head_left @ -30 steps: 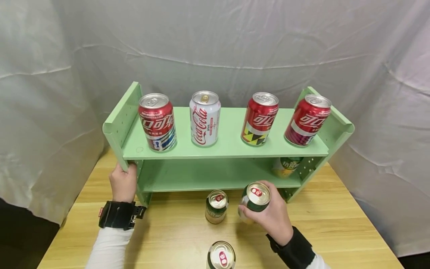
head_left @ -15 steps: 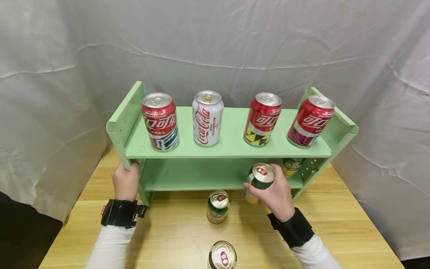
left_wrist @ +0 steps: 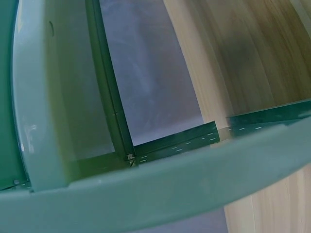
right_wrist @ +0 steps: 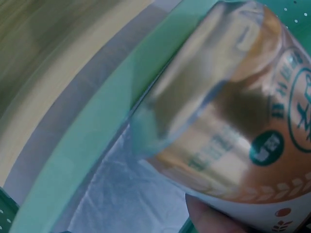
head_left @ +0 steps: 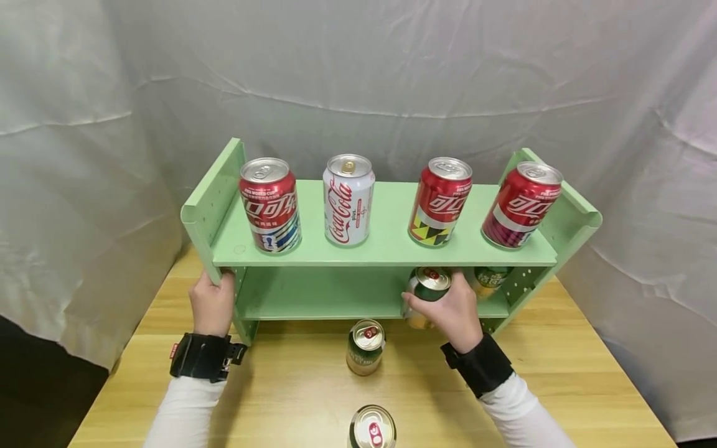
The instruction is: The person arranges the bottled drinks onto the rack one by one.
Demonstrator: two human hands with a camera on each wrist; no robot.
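On the wooden table stands a green two-tier shelf rack [head_left: 319, 292]. My left hand [head_left: 213, 305] grips the front edge of its left side panel below the upper tier; the fingertips are hidden behind the panel. My right hand [head_left: 455, 311] holds a green-and-gold drink can [head_left: 429, 287] upright, thumb on its left side and fingers round the right. The can is at the front edge of the lower tier, its top partly under the upper board. Its gold base [right_wrist: 180, 97] shows close to the shelf edge in the right wrist view. Another green can [head_left: 489, 281] sits on the lower tier to the right.
Along the upper tier stand a red Coca-Cola can [head_left: 271, 208] at the left, a white one [head_left: 348, 202], and two more red cans [head_left: 440, 202] at the right. Two green-and-gold cans [head_left: 365, 350] stand on the table in front. A grey curtain [head_left: 364, 74] hangs behind.
My right hand has carried the can forward from in front of the rack to the lower tier's front edge. My left hand keeps its grip on the side panel.
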